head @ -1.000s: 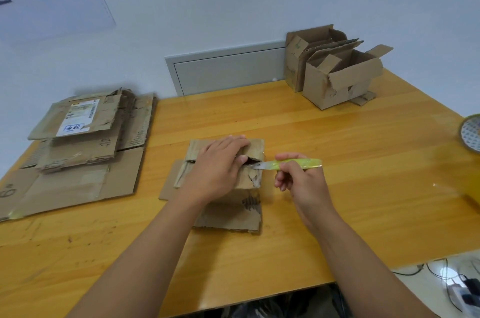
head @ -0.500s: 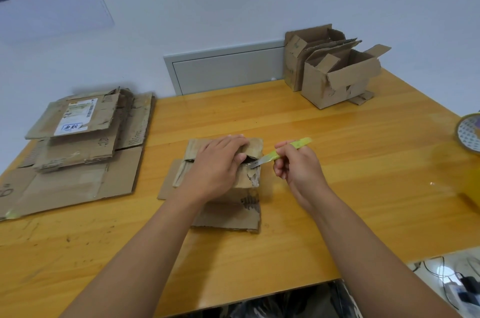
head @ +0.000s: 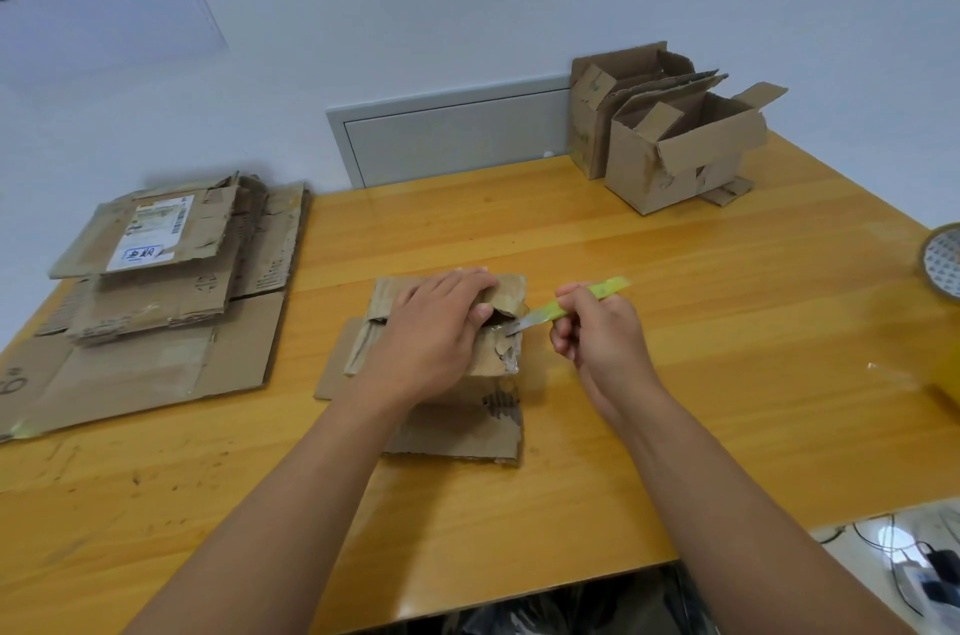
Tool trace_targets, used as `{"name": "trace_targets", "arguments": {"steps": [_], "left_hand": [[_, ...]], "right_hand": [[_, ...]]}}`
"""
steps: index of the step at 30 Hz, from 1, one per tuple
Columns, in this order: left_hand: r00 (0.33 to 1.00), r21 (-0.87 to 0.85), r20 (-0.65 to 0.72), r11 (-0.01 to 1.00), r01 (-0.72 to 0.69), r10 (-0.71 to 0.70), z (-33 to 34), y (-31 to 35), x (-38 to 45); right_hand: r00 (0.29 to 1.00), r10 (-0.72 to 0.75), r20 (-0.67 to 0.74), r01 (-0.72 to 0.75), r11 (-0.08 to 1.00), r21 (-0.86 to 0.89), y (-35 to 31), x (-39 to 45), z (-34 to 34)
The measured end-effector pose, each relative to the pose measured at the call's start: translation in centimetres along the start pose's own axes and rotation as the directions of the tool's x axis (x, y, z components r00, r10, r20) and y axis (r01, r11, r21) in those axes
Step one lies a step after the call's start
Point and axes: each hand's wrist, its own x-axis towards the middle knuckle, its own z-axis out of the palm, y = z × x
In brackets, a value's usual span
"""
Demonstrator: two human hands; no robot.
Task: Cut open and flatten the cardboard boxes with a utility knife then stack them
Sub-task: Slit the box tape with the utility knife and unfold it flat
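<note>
A small worn cardboard box (head: 467,419) lies mostly flat in the middle of the wooden table (head: 675,322). My left hand (head: 431,338) presses down on its top, fingers over a flap at the right edge. My right hand (head: 597,333) grips a green utility knife (head: 571,304), handle tilted up to the right. Its blade tip rests at the torn right edge of the box, just under the lifted flap. A stack of flattened boxes (head: 156,291) lies at the left side of the table.
Two open upright boxes (head: 675,151) stand at the far right corner against the wall. A roll of tape (head: 943,265) sits at the right edge. Cables lie on the floor below the table's near right corner.
The knife handle has tilted up from level to slanting, and the blade tip has stayed at the box's right edge. My left hand has held still on the box.
</note>
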Motion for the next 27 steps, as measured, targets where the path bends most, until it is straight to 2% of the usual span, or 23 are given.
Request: {"name": "trace_targets", "arguments": {"steps": [4,11,20,22,25,27], "left_hand": [[1.000,-0.004,0.002,1.000,0.004,-0.004,-0.1,0.0,0.0],[1.000,-0.005,-0.002,1.000,0.007,-0.007,-0.1,0.0,-0.1],[1.000,-0.002,-0.008,1.000,0.015,-0.015,-0.2,0.3,-0.3],[1.000,0.000,-0.005,1.000,0.016,-0.016,-0.3,0.3,-0.3],[1.000,0.005,-0.004,1.000,0.025,-0.025,-0.3,0.4,-0.2],[1.000,0.010,-0.003,1.000,0.026,-0.026,-0.3,0.4,-0.2]], "right_hand": [[0.998,0.040,-0.051,-0.039,0.999,0.033,0.3,0.5,0.3],[1.000,0.007,0.018,-0.007,1.000,0.006,-0.1,1.0,0.1],[0.988,-0.015,-0.156,0.039,0.988,0.149,-0.4,1.9,-0.4],[0.995,-0.022,-0.100,0.039,0.986,0.165,-0.6,1.6,-0.5],[0.998,0.011,0.059,-0.014,0.998,0.056,-0.1,0.9,0.5],[0.997,0.041,0.072,-0.042,0.999,0.012,0.4,1.0,0.9]]}}
